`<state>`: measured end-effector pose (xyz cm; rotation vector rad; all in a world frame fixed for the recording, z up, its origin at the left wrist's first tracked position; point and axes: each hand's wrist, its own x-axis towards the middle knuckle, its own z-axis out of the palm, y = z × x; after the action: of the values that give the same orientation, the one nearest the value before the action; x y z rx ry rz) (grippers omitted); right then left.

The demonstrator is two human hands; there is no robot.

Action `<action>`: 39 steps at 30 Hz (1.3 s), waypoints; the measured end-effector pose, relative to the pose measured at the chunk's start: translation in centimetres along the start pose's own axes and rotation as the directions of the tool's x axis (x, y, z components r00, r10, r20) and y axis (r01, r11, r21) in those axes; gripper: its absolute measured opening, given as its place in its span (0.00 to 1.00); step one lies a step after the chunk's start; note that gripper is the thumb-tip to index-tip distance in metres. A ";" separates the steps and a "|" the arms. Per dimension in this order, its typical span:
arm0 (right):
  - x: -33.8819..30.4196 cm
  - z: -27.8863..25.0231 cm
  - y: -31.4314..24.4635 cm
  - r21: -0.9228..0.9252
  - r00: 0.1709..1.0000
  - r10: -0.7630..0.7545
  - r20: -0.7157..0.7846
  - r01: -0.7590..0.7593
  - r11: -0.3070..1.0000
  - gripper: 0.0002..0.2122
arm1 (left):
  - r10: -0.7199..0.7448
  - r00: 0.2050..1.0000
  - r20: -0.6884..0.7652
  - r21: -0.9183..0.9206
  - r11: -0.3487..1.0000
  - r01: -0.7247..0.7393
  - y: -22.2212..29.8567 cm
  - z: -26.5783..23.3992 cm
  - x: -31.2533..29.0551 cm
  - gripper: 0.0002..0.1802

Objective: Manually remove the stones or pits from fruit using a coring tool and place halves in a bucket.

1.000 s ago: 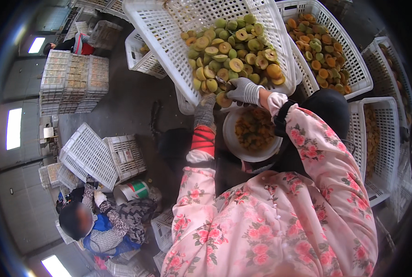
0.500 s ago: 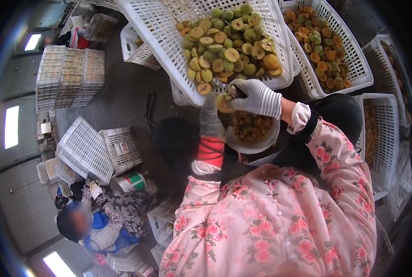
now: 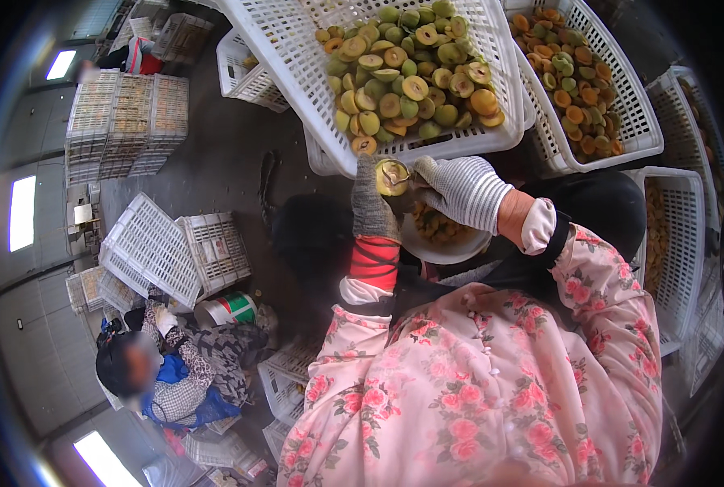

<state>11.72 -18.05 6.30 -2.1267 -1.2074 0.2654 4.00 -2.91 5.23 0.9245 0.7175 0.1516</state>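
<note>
My left hand (image 3: 373,203), in a grey knit glove, is closed around a halved green-yellow fruit, like an apricot or plum half (image 3: 389,185), its cut face upward. My right hand (image 3: 464,191), in a white striped glove, is closed with its fingertips at the fruit's right edge. From those fingers a small tool with a thin curved tip seems to reach onto the cut face; its handle is hidden. Just below my hands sits a white bowl (image 3: 444,255) holding orange-brown fruit pieces, partly covered by the right hand. A tilted white crate (image 3: 297,77) of halved fruit stands beyond both hands.
Another crate (image 3: 642,134) with orange and green halves stands at the far right, with a crate (image 3: 686,243) of smaller pieces nearer. Stacked crates (image 3: 126,122) and tipped crates (image 3: 152,243) occupy the left. A co-worker (image 3: 179,377) sits at lower left by a bucket (image 3: 225,310).
The fruit half has turned so its cut face shows. My right hand has shifted slightly down and right, covering more of the bowl. The whole view has shifted a little.
</note>
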 end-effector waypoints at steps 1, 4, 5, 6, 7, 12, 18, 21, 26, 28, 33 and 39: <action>0.1 -0.1 -0.3 0.001 1.000 -0.001 0.003 0.001 1.000 0.11 | -0.019 1.000 0.017 0.015 1.000 0.019 -0.2 -0.1 0.1 0.28; 0.3 -0.8 -1.3 0.007 0.979 0.130 0.156 -0.133 0.991 0.12 | 0.061 0.998 0.020 0.046 0.997 -0.062 -0.9 -0.7 0.7 0.29; 0.3 -0.8 -1.3 -0.026 0.976 0.121 0.182 -0.118 0.993 0.12 | 0.060 0.998 0.018 0.045 0.997 -0.061 -0.8 -0.5 0.4 0.29; 0.3 -0.8 -1.4 -0.059 0.972 0.112 0.208 -0.102 0.993 0.13 | 0.075 0.997 -0.009 0.050 0.996 -0.074 -0.7 -0.3 0.0 0.30; 0.1 -0.2 -1.1 -0.059 0.971 0.113 0.209 -0.102 0.993 0.13 | 0.090 0.995 -0.035 0.057 0.994 -0.088 -0.4 0.1 -0.3 0.30; -0.4 1.4 -1.6 0.096 0.960 0.144 0.241 -0.171 0.981 0.12 | 0.064 0.996 0.059 -0.037 0.997 -0.062 -0.6 -1.6 0.2 0.28; -1.1 2.8 -0.5 0.420 0.963 -0.064 0.261 -0.053 0.906 0.11 | 0.266 0.948 0.173 0.277 0.911 -0.306 0.8 -1.2 -0.3 0.26; -1.6 3.5 -0.8 0.383 0.965 0.077 0.252 -0.173 0.907 0.10 | 0.331 0.928 0.170 0.402 0.837 -0.372 1.7 0.6 -1.1 0.26; -1.5 3.7 -2.0 0.566 0.973 0.094 0.212 -0.201 0.800 0.11 | 0.225 0.974 0.006 0.110 0.968 -0.224 1.3 1.0 -1.1 0.26; -1.7 3.6 -1.9 0.601 0.980 0.087 0.180 -0.180 0.779 0.11 | 0.251 0.963 -0.099 0.112 0.964 -0.240 1.2 1.8 -2.0 0.26; -1.6 2.9 -1.8 0.475 0.974 0.081 0.213 -0.176 0.862 0.10 | 0.328 0.941 0.078 0.285 0.898 -0.337 2.3 1.7 -1.5 0.25; -1.8 2.7 -2.1 0.429 0.987 0.076 0.140 -0.130 0.894 0.10 | 0.216 0.976 0.034 0.159 0.963 -0.219 2.6 2.9 -1.4 0.24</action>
<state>8.05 -17.56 5.34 -1.7979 -0.9869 0.6577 5.21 -3.87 9.07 1.1592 0.6181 0.2825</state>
